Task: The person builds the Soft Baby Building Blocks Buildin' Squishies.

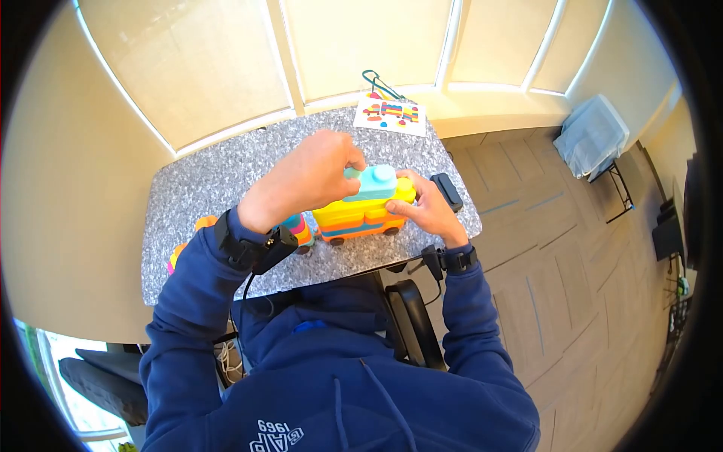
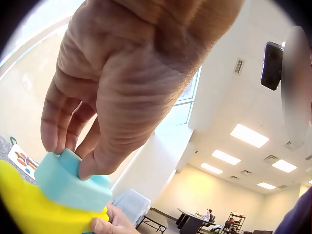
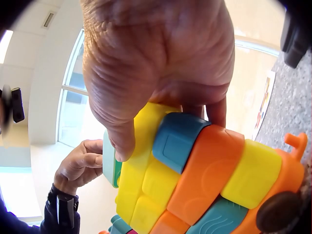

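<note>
My left hand (image 1: 312, 177) pinches a light blue toy block (image 1: 373, 183) from above, thumb on one side and fingertips on the other. That block sits at the top of a stack of yellow blocks (image 1: 350, 211); in the left wrist view its lower edge meets the yellow. My right hand (image 1: 433, 211) grips the right end of the block stack, with the thumb on a near yellow face and fingers behind. Below the yellow, the right wrist view shows a dark blue block (image 3: 179, 139), orange blocks (image 3: 209, 161) and a black wheel (image 3: 279, 212) on the orange base.
A smaller wheeled block cart (image 1: 303, 232) stands left of the stack, partly behind my left wrist. More orange pieces (image 1: 205, 223) lie at the table's left. A picture sheet (image 1: 392, 117) lies at the back of the speckled table (image 1: 203, 181), and a black device (image 1: 446, 192) near its right edge.
</note>
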Action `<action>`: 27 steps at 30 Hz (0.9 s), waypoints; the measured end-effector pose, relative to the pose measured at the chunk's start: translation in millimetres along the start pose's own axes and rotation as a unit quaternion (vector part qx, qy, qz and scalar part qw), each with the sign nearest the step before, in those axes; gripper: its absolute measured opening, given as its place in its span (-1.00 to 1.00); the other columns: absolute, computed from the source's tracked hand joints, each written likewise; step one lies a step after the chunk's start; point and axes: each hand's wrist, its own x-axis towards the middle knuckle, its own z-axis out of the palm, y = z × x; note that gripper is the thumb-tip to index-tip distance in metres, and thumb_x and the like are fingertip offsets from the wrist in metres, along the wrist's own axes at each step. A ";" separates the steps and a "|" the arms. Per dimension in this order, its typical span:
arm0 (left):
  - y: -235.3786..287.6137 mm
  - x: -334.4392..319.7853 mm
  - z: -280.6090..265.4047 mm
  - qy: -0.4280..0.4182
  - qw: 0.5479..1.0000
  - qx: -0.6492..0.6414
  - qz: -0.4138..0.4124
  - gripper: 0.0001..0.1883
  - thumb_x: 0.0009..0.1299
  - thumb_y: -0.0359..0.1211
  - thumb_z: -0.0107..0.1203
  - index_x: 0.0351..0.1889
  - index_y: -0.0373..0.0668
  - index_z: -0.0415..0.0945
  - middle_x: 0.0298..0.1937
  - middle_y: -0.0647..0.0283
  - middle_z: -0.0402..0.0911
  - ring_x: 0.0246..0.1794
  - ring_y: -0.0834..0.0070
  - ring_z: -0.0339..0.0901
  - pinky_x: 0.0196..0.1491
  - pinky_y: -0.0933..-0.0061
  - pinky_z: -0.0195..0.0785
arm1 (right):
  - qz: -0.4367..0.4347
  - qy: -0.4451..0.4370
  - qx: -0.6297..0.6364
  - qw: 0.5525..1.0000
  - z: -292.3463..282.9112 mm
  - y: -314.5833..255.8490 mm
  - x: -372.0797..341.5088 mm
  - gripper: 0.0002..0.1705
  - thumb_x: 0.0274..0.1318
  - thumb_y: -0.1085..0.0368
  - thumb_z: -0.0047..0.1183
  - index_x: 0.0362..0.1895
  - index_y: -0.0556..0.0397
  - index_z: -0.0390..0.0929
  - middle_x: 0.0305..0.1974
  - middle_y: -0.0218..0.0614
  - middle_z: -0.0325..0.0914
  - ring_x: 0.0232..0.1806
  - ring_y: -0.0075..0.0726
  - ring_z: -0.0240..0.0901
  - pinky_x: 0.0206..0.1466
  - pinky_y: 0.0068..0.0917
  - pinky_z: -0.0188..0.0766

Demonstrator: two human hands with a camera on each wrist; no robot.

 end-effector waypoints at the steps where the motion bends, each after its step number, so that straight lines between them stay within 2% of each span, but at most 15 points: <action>1: 0.9 -1.5 -1.0 -0.009 1.000 0.006 0.000 -0.72 0.29 -0.35 0.47 -0.06 -0.26 0.87 -0.17 -0.06 0.80 -0.13 -0.07 0.76 -0.02 0.04 0.64 | -0.001 0.001 -0.001 1.000 0.2 1.8 0.2 -0.35 0.38 0.03 0.54 0.35 0.10 0.63 0.05 -0.26 0.78 0.06 -0.37 0.65 0.21 -0.32 0.58; 5: 0.7 -6.4 0.4 -0.024 0.999 0.028 -0.004 -0.73 0.29 -0.35 0.46 -0.07 -0.26 0.88 -0.16 -0.06 0.79 -0.10 -0.08 0.74 0.02 0.03 0.62 | -0.014 0.005 -0.010 1.000 0.2 2.9 1.1 -0.35 0.37 0.03 0.55 0.35 0.09 0.63 0.03 -0.28 0.77 0.06 -0.38 0.64 0.19 -0.33 0.58; 13: -9.5 -13.7 23.6 0.029 0.999 -0.021 0.034 -0.71 0.39 -0.29 0.50 -0.01 -0.26 0.87 -0.13 -0.02 0.72 -0.03 -0.07 0.71 0.05 0.00 0.56 | 0.000 -0.001 -0.001 1.000 -1.8 4.3 0.9 -0.34 0.36 0.04 0.56 0.37 0.08 0.63 0.02 -0.29 0.75 0.04 -0.42 0.62 0.19 -0.35 0.58; 19: -0.4 -22.1 24.9 0.042 0.999 -0.018 -0.005 -0.70 0.40 -0.28 0.49 -0.02 -0.28 0.87 -0.13 -0.02 0.73 0.00 -0.05 0.72 0.06 0.00 0.57 | -0.014 -0.010 -0.022 1.000 -2.8 6.8 3.3 -0.35 0.37 0.05 0.56 0.37 0.08 0.63 0.02 -0.27 0.77 0.05 -0.39 0.63 0.20 -0.33 0.59; 22: -1.5 -25.0 25.5 0.044 0.999 -0.018 -0.017 -0.70 0.41 -0.27 0.48 -0.03 -0.28 0.87 -0.11 -0.02 0.73 0.02 -0.04 0.73 0.08 0.00 0.58 | 0.009 -0.032 -0.028 0.999 -5.0 5.6 5.4 -0.31 0.37 0.03 0.56 0.42 0.07 0.60 0.09 -0.24 0.76 0.10 -0.37 0.63 0.24 -0.33 0.58; 25: -1.4 -30.2 27.6 0.056 0.998 -0.023 -0.027 -0.70 0.41 -0.26 0.47 -0.01 -0.27 0.86 -0.07 0.00 0.73 0.04 -0.03 0.73 0.09 0.00 0.59 | -0.015 -0.071 0.001 0.997 -12.8 2.5 8.3 -0.23 0.40 -0.03 0.54 0.49 0.07 0.56 0.18 -0.22 0.74 0.20 -0.33 0.65 0.30 -0.31 0.59; 27: -0.3 -33.3 31.3 0.068 0.997 -0.017 -0.028 -0.70 0.41 -0.27 0.47 -0.01 -0.26 0.86 -0.06 0.01 0.72 0.05 -0.03 0.72 0.10 0.00 0.59 | -0.024 -0.046 0.186 0.981 -24.6 4.6 18.5 -0.23 0.47 0.00 0.47 0.56 0.09 0.50 0.26 -0.21 0.72 0.30 -0.29 0.65 0.37 -0.28 0.59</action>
